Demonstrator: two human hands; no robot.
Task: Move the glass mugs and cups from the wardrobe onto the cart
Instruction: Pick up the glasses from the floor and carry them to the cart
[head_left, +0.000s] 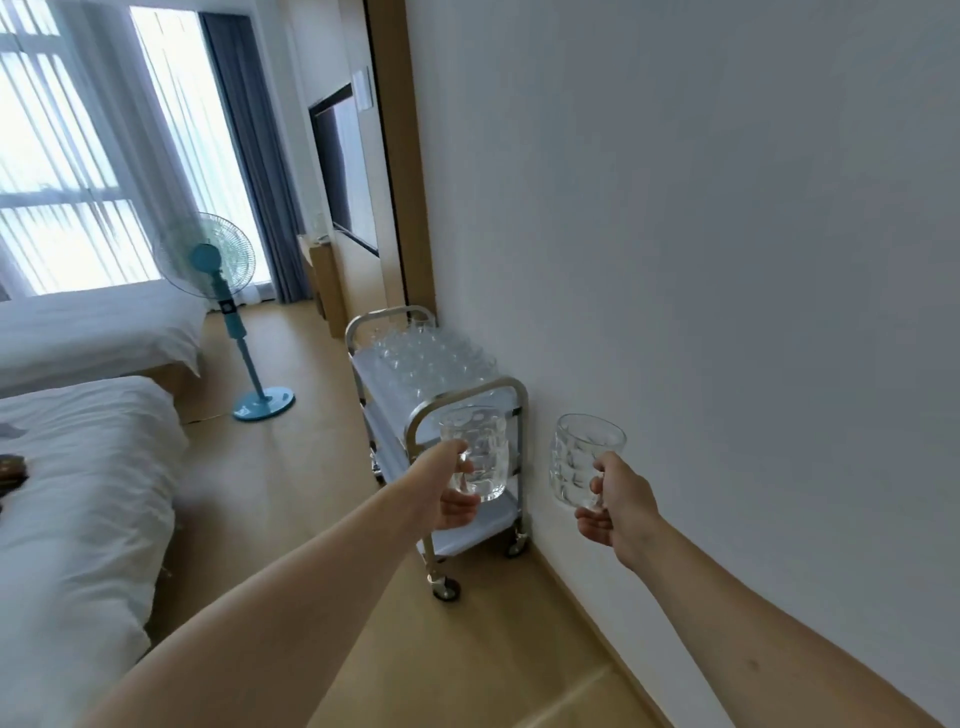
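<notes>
Two arms stretched forward toward the cart (511, 387), a steel-framed trolley on castors parked against the white wall (727, 260). Left hand (449, 491) curled round the handle of a dimpled glass mug (475, 449), held upright in the air just short of the cart's near handle bar, overlapping it in view. Right hand (615, 512) gripping a second glass mug (584, 460) by its handle — upright too, held to the right of the cart, in front of the wall and clear of it. On the cart's top shelf, a crowd of clear glassware (434, 353), packed close, single pieces too blurred to tell apart. Lower shelves of the cart partly hidden behind the left hand and its mug. Left of the cart, well apart, a blue standing fan (208, 260) on the wooden floor (291, 467); farther left still, two white beds (78, 467). Beyond the cart, along the same wall, a dark screen (340, 171) — and past it, grey curtains (244, 156) by the bright window.
</notes>
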